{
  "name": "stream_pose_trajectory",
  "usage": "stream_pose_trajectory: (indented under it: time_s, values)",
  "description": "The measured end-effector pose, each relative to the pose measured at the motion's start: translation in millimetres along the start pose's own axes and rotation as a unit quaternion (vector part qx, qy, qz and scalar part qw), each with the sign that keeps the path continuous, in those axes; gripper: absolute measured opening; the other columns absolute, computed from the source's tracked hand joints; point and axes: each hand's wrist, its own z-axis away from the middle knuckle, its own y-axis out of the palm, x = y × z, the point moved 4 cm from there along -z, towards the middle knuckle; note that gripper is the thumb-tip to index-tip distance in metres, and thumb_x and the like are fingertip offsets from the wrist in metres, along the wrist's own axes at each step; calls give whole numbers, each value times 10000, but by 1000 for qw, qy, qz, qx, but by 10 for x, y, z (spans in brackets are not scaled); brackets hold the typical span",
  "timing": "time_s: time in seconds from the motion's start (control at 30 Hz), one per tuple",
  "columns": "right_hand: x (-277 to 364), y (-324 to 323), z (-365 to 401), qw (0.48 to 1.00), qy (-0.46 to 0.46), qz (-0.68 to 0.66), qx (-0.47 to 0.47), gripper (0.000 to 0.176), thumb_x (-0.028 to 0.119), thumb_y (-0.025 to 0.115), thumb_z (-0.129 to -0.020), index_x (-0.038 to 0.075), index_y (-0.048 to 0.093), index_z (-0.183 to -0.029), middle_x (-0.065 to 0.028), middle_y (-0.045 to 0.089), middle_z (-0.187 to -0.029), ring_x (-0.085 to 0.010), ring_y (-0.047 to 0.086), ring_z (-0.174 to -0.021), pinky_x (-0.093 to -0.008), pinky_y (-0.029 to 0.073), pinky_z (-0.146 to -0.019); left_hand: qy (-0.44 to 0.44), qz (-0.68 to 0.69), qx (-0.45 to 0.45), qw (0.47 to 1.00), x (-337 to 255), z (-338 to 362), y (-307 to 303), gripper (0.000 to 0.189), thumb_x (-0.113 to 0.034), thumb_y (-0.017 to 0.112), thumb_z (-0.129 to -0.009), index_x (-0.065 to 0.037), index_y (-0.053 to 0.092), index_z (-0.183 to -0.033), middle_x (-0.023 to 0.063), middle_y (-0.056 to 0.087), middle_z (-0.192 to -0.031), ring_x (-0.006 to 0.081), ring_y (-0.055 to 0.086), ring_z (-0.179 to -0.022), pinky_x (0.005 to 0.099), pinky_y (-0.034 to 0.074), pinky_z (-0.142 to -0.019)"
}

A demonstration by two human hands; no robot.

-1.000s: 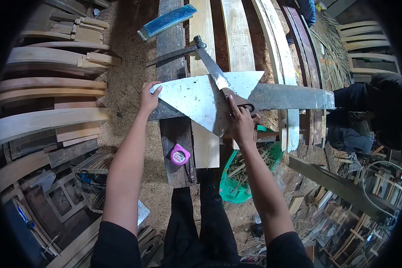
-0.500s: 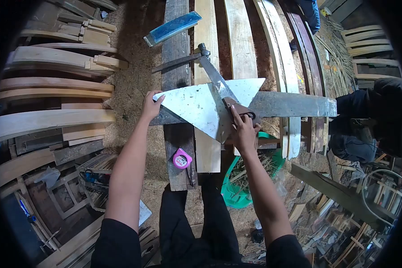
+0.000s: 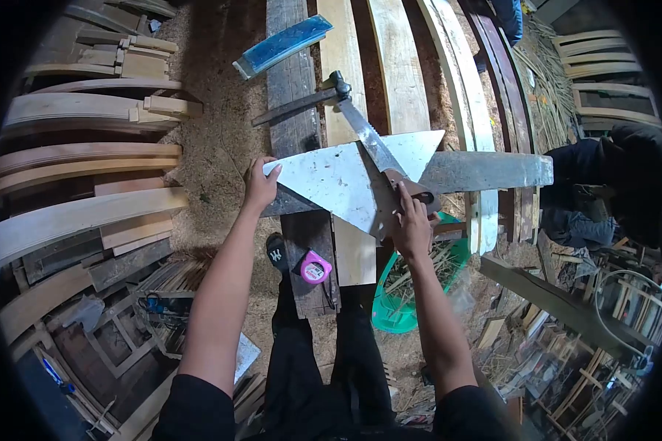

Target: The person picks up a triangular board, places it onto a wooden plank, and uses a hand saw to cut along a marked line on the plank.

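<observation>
A white, paint-specked triangular board (image 3: 324, 178) lies across the planks. My left hand (image 3: 261, 185) pinches its left corner, thumb on top. A handsaw (image 3: 371, 138) rests over the board, its toothed blade pointing up and to the left. My right hand (image 3: 413, 229) is closed at the saw's brown handle, index finger stretched along it; its thumb is hidden. Beyond the board, a hammer (image 3: 294, 108) lies with its head touching or close to the saw's tip. A pink tape measure (image 3: 315, 267) sits on the dark plank (image 3: 309, 228) nearer my body.
A broad grey plank (image 3: 493, 172) runs crosswise under the board. A blue-topped box (image 3: 283, 45) lies farther up. Below on the right stands a green basket (image 3: 395, 322) of wood scraps. Curved timber pieces (image 3: 88, 213) are stacked at left. Another person's dark clothing (image 3: 603, 184) shows at right.
The view has shifted a little, so the board, saw and tape measure appear slightly farther right. My shoe has come into sight beside the dark plank. Both hands keep their holds.
</observation>
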Motion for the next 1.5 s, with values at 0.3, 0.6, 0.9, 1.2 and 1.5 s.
stream_pose_trajectory:
  time_s: [0.3,0.6,0.9,1.2,1.5]
  values:
    - [24,116,-141,986,132,93,36,915,228,727,-881,39,233,-1627,-193,717,-993,-340,677,-998,-627,289,-1039,3,-43,-26,999,-89,-4,-19,202,-182,750,-930,-53,701,-1078,162,669,-1052,363,662,-1021,451,507,-905]
    - [10,188,-63,976,212,43,1,938,321,758,-902,53,229,-1630,-204,711,-1028,-369,674,-1000,-616,321,-1015,-48,67,6,997,122,-118,-41,197,-167,747,-940,-28,742,-1078,119,704,-1032,260,691,-971,378,524,-879]
    - [82,28,-162,957,280,2,79,948,290,762,-913,147,188,-1655,-243,678,-1257,-425,655,-1158,-651,302,-1117,-135,108,97,980,222,-213,-81,187,-147,709,-976,-11,740,-1101,78,737,-970,170,661,-909,340,517,-853]
    - [-315,498,-42,936,262,-207,-113,903,180,781,-797,190,333,-1582,-225,624,-1399,-423,585,-1302,-516,282,-1189,-26,48,114,992,230,-225,-58,224,-153,687,-996,-12,729,-1165,69,723,-1022,176,655,-984,331,503,-907]
    - [42,309,-151,966,242,-6,-90,869,248,777,-878,208,322,-1618,-227,656,-1170,-406,626,-1144,-650,316,-1072,-81,153,184,968,242,-301,-136,208,-106,681,-984,-8,737,-1158,82,752,-1032,159,671,-963,330,519,-876]
